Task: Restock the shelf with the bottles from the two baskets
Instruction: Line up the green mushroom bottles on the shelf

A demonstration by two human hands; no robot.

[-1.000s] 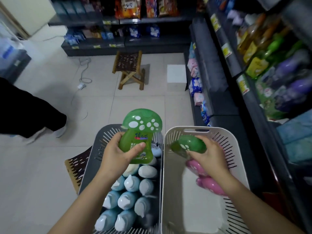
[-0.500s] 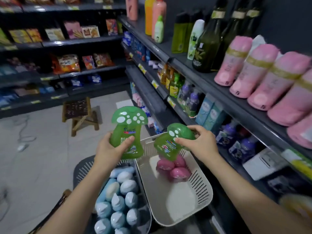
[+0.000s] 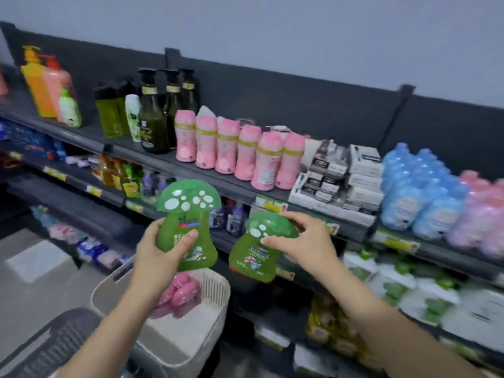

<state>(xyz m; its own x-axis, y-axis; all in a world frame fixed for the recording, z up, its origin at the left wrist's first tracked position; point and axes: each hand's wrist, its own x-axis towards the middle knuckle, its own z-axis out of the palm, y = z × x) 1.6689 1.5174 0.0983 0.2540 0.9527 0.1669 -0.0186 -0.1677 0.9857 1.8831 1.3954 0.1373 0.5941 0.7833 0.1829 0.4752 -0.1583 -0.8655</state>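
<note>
Mushroom-shaped glossy green bottles (image 3: 188,222), 1 gripped in each hand (image 3: 156,253).

The top shelf (image 3: 152,162) carries dark green pump bottles (image 3: 154,124) near its left end, a row of pink bottles (image 3: 240,151) along the front edge, stacked boxes (image 3: 341,181) beside them, then blue bottles (image 3: 417,189) toward the right end.

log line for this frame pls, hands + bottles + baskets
left hand: holds green mushroom bottle upright | right hand: holds second green bottle by cap | white basket: pink bottles remain | phase: carrying to shelf
</note>
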